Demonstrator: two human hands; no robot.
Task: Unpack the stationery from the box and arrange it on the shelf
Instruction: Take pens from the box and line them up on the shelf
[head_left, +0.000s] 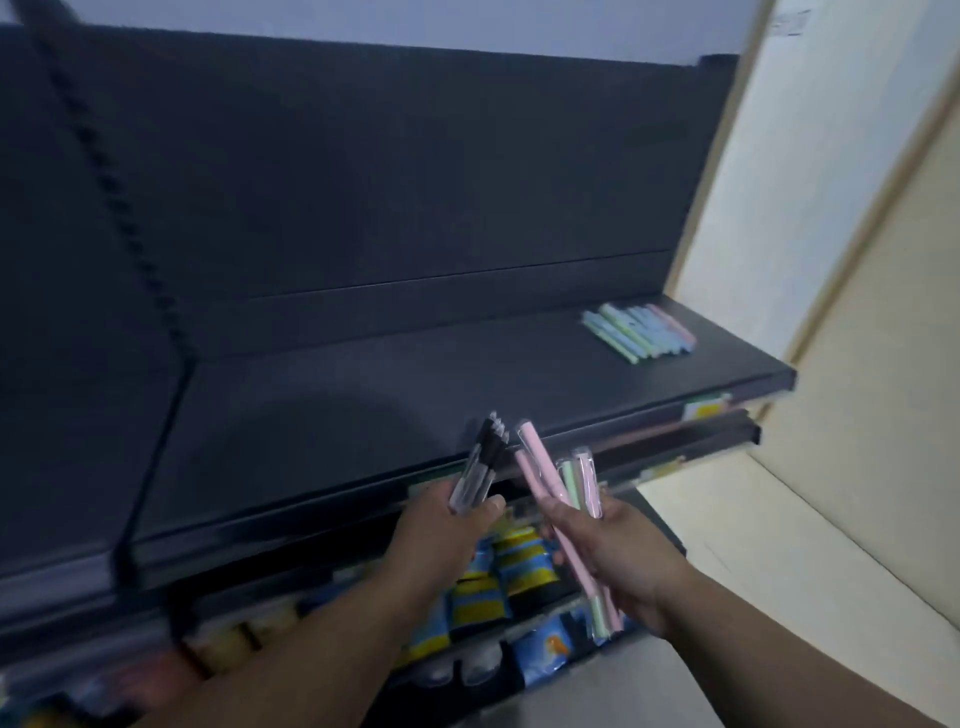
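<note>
- On the shelf (363, 395), one pen batch (639, 332) already lies.
- My left hand (441, 530) grips black pens (483, 457), right hand (623, 556) grips pastel pens (540, 467); both unplaced.

The dim view is blurred throughout by motion, with a shadow cast on the shelf (519, 374) at 7 o'clock.

Dim light, cream wall (769, 197) at right, pale floor (753, 530), dark back panel (389, 171)
</note>
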